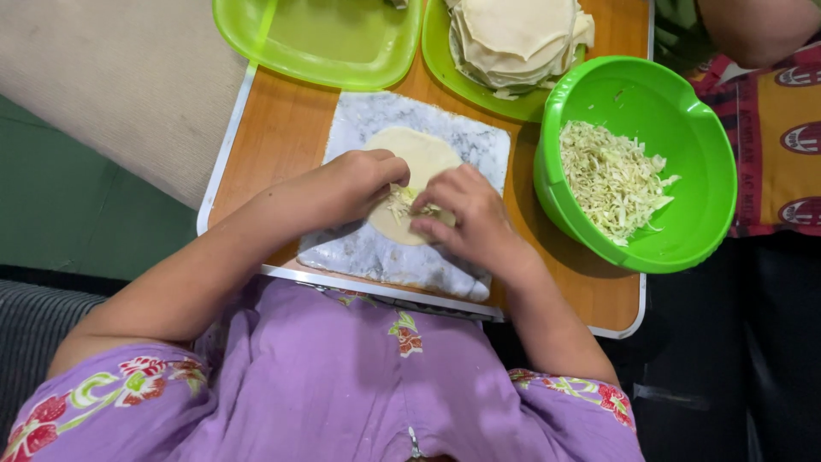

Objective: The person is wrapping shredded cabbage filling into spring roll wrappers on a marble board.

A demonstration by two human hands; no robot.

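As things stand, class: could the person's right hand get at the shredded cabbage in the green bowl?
Probably yes. The right hand rests on the round wrapper, and the green bowl sits just beside it, open-topped, with nothing between the hand and the shredded cabbage.

A small wooden tabletop with a white rim (282, 128) is seen from above, its orange-brown surface lit evenly by soft light, with no hard shadows cast. To the left of it a beige ribbed fabric surface (111, 77) is spread, and beyond that a dark green floor area (77, 222) is shown. At the lower left a grey striped cushion or upholstered edge (30, 329) is partly caught. On the right, a dark floor or shadowed surface (727, 368) is visible below the table's corner. No wall or window is shown.
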